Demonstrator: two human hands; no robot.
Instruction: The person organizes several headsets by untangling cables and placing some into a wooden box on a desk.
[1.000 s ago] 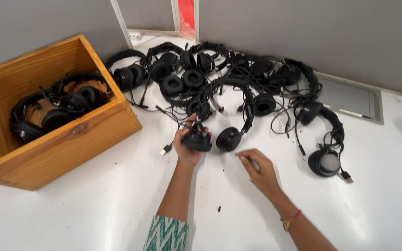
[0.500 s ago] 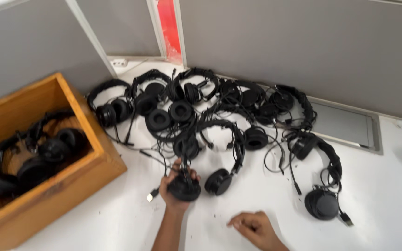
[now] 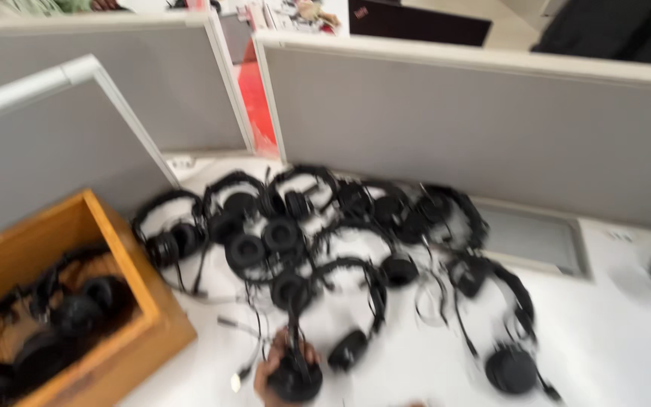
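now left hand (image 3: 274,373) sits at the bottom edge of the blurred head view, fingers curled around the round black ear cup (image 3: 295,379) of a black headset with padded headband (image 3: 340,301), whose band arcs up and right on the white table (image 3: 612,347). right hand out of view. behind it lies a tangled pile of black headsets (image 3: 318,218) against the grey partition (image 3: 453,128). open wooden box (image 3: 133,290) at left holds more black headsets

We see a brightly, evenly lit scene smeared by motion blur; the white desk (image 3: 612,339) glares softly, shadows stay faint.
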